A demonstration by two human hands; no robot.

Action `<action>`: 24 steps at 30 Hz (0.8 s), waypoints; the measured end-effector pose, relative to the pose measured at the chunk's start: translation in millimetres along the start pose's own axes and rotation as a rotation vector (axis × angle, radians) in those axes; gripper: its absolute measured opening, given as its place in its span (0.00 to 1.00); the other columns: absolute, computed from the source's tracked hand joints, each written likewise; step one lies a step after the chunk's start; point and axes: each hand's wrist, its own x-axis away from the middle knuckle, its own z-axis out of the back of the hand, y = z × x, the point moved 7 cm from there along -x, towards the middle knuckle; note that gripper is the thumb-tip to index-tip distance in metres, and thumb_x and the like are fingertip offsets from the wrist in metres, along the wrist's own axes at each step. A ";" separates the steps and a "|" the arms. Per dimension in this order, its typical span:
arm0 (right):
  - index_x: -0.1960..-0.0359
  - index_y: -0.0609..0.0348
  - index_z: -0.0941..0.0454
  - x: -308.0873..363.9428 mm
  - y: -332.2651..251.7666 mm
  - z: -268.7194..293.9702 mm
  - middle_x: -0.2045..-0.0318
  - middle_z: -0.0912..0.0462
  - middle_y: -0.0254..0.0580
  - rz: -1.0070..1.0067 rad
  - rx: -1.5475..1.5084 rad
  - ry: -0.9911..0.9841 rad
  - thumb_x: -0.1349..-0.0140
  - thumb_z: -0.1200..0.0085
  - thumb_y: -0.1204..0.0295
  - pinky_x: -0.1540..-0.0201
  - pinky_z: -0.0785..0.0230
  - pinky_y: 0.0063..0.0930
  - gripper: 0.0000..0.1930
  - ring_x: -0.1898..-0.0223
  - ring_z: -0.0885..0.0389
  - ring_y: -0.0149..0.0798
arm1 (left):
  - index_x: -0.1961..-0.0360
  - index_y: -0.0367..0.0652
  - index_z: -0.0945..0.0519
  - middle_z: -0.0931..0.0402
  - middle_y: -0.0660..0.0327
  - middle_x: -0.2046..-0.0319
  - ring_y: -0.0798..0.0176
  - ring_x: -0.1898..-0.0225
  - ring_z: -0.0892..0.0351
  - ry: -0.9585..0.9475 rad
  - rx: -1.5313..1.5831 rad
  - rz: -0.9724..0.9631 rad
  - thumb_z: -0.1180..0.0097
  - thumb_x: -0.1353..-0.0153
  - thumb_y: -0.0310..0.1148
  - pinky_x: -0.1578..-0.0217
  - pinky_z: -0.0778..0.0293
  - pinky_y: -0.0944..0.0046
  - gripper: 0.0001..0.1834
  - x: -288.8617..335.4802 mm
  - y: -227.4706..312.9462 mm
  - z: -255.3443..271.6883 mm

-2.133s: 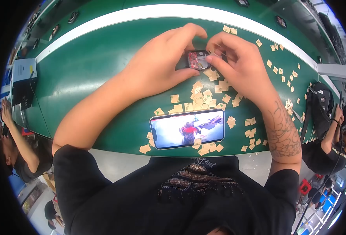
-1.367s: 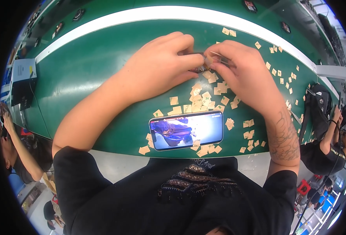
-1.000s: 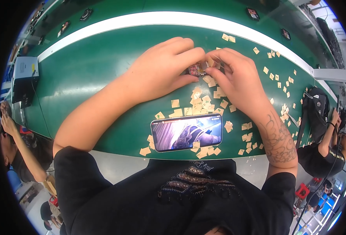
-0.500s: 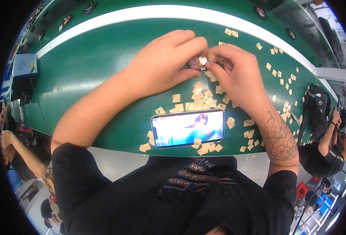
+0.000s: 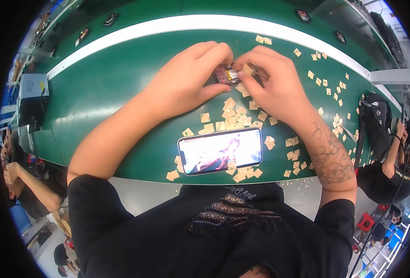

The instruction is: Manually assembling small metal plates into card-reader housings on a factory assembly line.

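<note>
Between my hands lies a small electronic module (image 5: 223,75), reddish with a yellow and white part at its right side. My left hand (image 5: 191,74) is closed around its left edge, thumb below and fingers above. At the module's right edge, my right hand (image 5: 273,81) has thumb and forefinger close together, with a small tan paper square (image 5: 248,69) between the fingers. Curled fingers partly hide the module. Just below my hands is a loose heap of similar tan squares (image 5: 232,120), some with green marks.
A phone (image 5: 221,152) with a lit screen lies near the bench's front edge. More squares (image 5: 318,81) are scattered on the right. A grey-black box (image 5: 33,99) stands far left; a black bag (image 5: 375,123) is at right. Beyond the white rail (image 5: 191,22) sit small devices (image 5: 303,15).
My hands and the module appear slightly left and lower as the whole view shifts. A tan square now shows more plainly at my right fingers. The phone's picture has changed.
</note>
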 end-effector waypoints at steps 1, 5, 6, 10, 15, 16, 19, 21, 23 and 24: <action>0.60 0.60 0.14 0.5 -1.0 3.0 0.65 0.16 0.47 0.002 -0.004 -0.001 0.38 0.34 0.78 0.57 0.20 0.40 0.06 0.62 0.12 0.52 | 0.49 0.40 0.24 0.21 0.54 0.55 0.49 0.54 0.17 0.007 -0.007 -0.014 0.21 0.46 0.24 0.51 0.18 0.55 0.27 -0.4 1.6 0.1; 0.58 0.58 0.14 2.7 -2.8 -6.7 0.63 0.17 0.43 0.088 0.041 -0.159 0.37 0.33 0.77 0.58 0.20 0.40 0.07 0.61 0.13 0.50 | 0.49 0.40 0.24 0.21 0.54 0.55 0.49 0.54 0.18 0.003 -0.004 -0.036 0.21 0.46 0.24 0.51 0.18 0.55 0.27 -1.5 0.8 0.0; 0.57 0.57 0.14 3.5 -1.4 -8.7 0.62 0.17 0.42 0.113 0.070 -0.165 0.37 0.33 0.77 0.58 0.20 0.41 0.08 0.61 0.14 0.50 | 0.49 0.40 0.24 0.21 0.54 0.55 0.49 0.54 0.18 0.002 -0.001 -0.035 0.21 0.46 0.24 0.51 0.18 0.55 0.27 -1.2 0.4 -0.3; 0.56 0.62 0.15 1.2 0.3 -9.1 0.61 0.17 0.40 0.151 0.062 -0.183 0.36 0.34 0.84 0.61 0.20 0.29 0.09 0.63 0.14 0.37 | 0.49 0.39 0.24 0.21 0.53 0.56 0.48 0.55 0.19 0.012 -0.027 -0.065 0.21 0.48 0.24 0.53 0.19 0.53 0.27 -1.2 -0.3 1.4; 0.56 0.58 0.15 -1.5 6.0 -5.4 0.64 0.16 0.43 0.118 0.009 -0.155 0.38 0.32 0.77 0.59 0.21 0.40 0.09 0.63 0.15 0.51 | 0.50 0.39 0.24 0.22 0.54 0.56 0.47 0.56 0.19 0.024 -0.019 -0.092 0.21 0.49 0.24 0.54 0.20 0.53 0.28 -2.5 -1.1 0.8; 0.56 0.58 0.15 -2.5 3.5 -6.2 0.64 0.16 0.43 0.118 0.007 -0.157 0.38 0.32 0.77 0.59 0.21 0.40 0.09 0.63 0.15 0.51 | 0.50 0.39 0.23 0.22 0.54 0.57 0.47 0.56 0.19 0.043 -0.038 -0.130 0.20 0.50 0.24 0.54 0.20 0.53 0.28 -2.1 1.4 2.1; 0.53 0.59 0.15 -5.3 0.8 7.2 0.65 0.16 0.42 0.048 -0.023 0.033 0.35 0.33 0.77 0.60 0.23 0.34 0.10 0.67 0.16 0.42 | 0.49 0.39 0.23 0.22 0.54 0.58 0.47 0.56 0.20 0.077 -0.076 -0.190 0.20 0.51 0.24 0.54 0.20 0.54 0.29 -1.7 8.8 8.8; 0.51 0.62 0.17 -1.9 23.3 -5.9 0.67 0.17 0.38 -0.244 -0.331 -0.141 0.32 0.34 0.78 0.61 0.26 0.27 0.09 0.68 0.21 0.28 | 0.49 0.39 0.22 0.22 0.54 0.59 0.47 0.57 0.20 0.091 -0.098 -0.219 0.19 0.52 0.24 0.55 0.21 0.54 0.30 -2.6 13.9 11.4; 0.52 0.63 0.17 -1.4 25.2 -6.6 0.67 0.18 0.35 -0.230 -0.426 -0.131 0.31 0.34 0.79 0.62 0.27 0.24 0.08 0.67 0.23 0.25 | 0.49 0.40 0.21 0.20 0.55 0.59 0.50 0.58 0.20 0.146 -0.046 -0.204 0.19 0.51 0.23 0.57 0.22 0.57 0.29 -0.7 14.6 12.3; 0.53 0.65 0.18 -1.0 25.4 -7.6 0.68 0.19 0.33 -0.217 -0.524 -0.129 0.31 0.35 0.80 0.62 0.28 0.22 0.07 0.66 0.25 0.21 | 0.49 0.40 0.21 0.20 0.55 0.59 0.50 0.58 0.20 0.144 -0.050 -0.213 0.19 0.51 0.23 0.57 0.22 0.57 0.29 -0.3 16.2 10.3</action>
